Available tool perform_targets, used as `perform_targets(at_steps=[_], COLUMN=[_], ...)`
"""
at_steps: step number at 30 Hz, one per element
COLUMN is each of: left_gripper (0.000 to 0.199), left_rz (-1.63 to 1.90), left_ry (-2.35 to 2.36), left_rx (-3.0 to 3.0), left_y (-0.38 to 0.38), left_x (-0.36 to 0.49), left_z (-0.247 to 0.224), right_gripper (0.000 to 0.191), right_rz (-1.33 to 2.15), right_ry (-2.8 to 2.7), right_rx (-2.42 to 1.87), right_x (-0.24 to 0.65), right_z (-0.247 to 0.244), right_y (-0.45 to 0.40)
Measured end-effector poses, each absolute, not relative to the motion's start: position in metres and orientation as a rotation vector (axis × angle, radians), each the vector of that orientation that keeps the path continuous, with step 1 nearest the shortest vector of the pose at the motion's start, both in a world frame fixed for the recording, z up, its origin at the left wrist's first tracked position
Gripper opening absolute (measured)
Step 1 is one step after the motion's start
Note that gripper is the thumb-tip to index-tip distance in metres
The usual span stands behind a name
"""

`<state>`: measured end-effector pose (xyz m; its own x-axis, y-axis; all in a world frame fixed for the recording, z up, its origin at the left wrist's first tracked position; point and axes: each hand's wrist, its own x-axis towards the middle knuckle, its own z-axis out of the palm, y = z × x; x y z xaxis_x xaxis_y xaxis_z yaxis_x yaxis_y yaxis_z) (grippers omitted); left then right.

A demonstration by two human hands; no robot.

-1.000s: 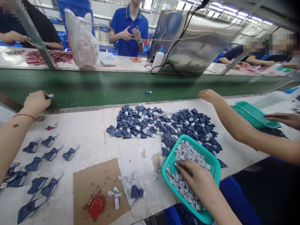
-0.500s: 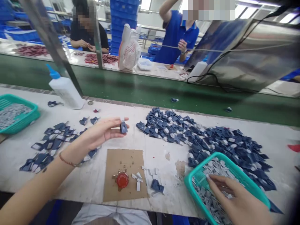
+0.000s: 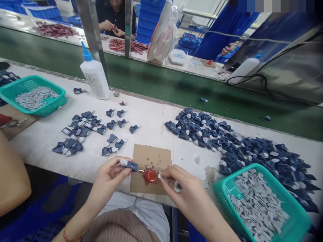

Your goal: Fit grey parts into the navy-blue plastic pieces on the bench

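Note:
My left hand point(image 3: 107, 179) is closed on a small navy plastic piece with a light grey end point(image 3: 133, 166), at the left edge of a brown cardboard square point(image 3: 141, 151). Between thumb and fingers of my right hand point(image 3: 188, 186) is a small light grey piece point(image 3: 159, 174), just right of a round red blob or cap point(image 3: 150, 175) on the cardboard. Tiny metal bits lie around the red thing. To the right stands a green basket point(image 3: 219, 195) of loose grey pieces.
Navy pieces form a large heap point(image 3: 202, 129) at right and a smaller group point(image 3: 84, 124) at left. A white bottle point(image 3: 96, 79) with a blue nozzle stands near the green strip point(image 3: 141, 75). Another green basket point(image 3: 57, 109) is at far left. Other people sit and stand beyond.
My right hand has left the basket and come left to the red thing with a grey piece. My left hand has come down to the cardboard with the navy piece. The view has shifted.

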<state>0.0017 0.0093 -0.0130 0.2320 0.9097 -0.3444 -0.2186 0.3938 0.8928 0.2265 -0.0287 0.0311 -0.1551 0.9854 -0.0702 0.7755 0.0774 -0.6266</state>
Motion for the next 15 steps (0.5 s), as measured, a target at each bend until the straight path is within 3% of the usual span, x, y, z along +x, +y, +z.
perform_targets(at_steps=[5,15], left_gripper=[0.014,0.012], left_rz=[0.895,0.929], left_ry=[1.022,0.96], left_rx=[0.838,0.884], left_y=[-0.002,-0.005], left_x=[-0.001,0.003], left_z=[-0.014,-0.021], right_gripper=[0.014,0.015], right_rz=[0.856,0.711], right_ry=[-2.174,-2.449], right_rx=[-1.902,-1.95], right_x=[0.208,0.198], right_z=[0.038,0.039], right_y=[-0.017,-0.009])
